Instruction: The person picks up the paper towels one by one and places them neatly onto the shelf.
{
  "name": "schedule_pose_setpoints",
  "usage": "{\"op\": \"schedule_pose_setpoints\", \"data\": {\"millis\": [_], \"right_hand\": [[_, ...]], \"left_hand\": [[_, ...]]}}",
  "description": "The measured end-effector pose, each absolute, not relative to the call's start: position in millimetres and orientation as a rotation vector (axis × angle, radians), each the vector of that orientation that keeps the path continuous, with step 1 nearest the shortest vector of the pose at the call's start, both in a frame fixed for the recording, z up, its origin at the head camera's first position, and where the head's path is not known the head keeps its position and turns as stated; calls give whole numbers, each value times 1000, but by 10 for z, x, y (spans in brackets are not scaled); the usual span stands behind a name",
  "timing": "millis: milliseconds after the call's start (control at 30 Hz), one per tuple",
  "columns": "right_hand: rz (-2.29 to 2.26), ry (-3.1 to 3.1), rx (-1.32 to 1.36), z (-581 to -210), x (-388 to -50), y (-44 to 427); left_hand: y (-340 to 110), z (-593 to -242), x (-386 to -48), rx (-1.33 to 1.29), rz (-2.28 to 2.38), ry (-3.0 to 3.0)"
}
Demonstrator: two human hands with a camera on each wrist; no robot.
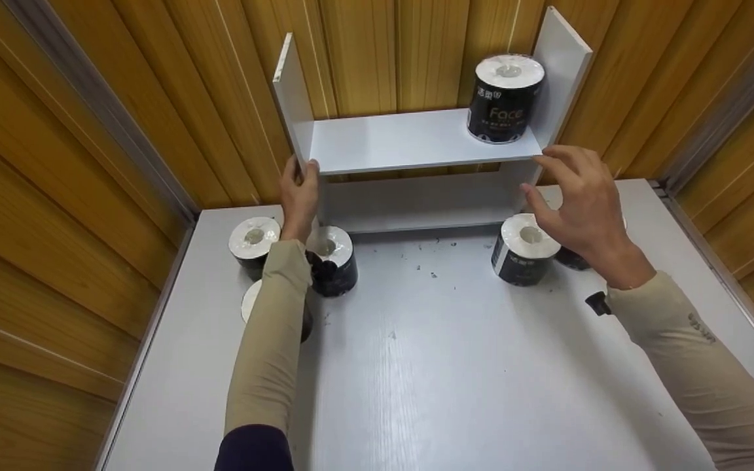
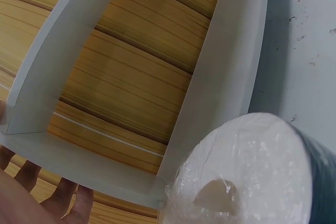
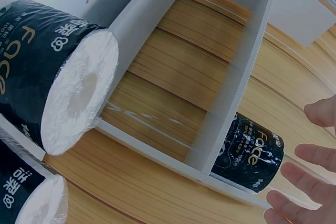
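Note:
A white two-tier shelf (image 1: pixel 390 140) with upright side panels stands against the wood-patterned wall. My left hand (image 1: pixel 300 196) grips its left side panel, with several fingers (image 2: pixel 55 203) round the panel's outer side in the left wrist view. My right hand (image 1: pixel 580 196) is beside the right end of the upper board, its fingers spread and holding nothing in the right wrist view. A black-wrapped toilet paper roll (image 1: pixel 504 104) stands upright on the upper board, against the right panel. Another roll (image 1: pixel 524 255) stands on the table below my right hand.
On the white table (image 1: pixel 416 366), several toilet paper rolls stand around the shelf's left front; one roll (image 1: pixel 254 242) is left of my left forearm, another (image 1: pixel 341 275) right of it. A further roll (image 1: pixel 573 258) is partly hidden behind my right hand. Dark specks lie before the shelf.

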State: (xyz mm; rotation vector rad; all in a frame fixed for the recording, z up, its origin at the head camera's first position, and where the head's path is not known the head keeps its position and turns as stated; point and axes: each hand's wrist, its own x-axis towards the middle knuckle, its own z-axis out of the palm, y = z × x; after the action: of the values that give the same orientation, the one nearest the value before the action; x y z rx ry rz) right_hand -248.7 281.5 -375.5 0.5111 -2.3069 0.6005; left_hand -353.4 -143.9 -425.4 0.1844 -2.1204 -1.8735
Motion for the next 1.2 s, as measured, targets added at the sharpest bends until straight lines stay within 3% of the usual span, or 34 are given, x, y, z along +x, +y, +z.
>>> {"op": "schedule_pose_setpoints", "data": {"millis": [1200], "right_hand": [[578,-2380,450,-4187,-2303,2971]], "left_hand": [[-1441,-4247,-3522,197,-1870,-2138]]}}
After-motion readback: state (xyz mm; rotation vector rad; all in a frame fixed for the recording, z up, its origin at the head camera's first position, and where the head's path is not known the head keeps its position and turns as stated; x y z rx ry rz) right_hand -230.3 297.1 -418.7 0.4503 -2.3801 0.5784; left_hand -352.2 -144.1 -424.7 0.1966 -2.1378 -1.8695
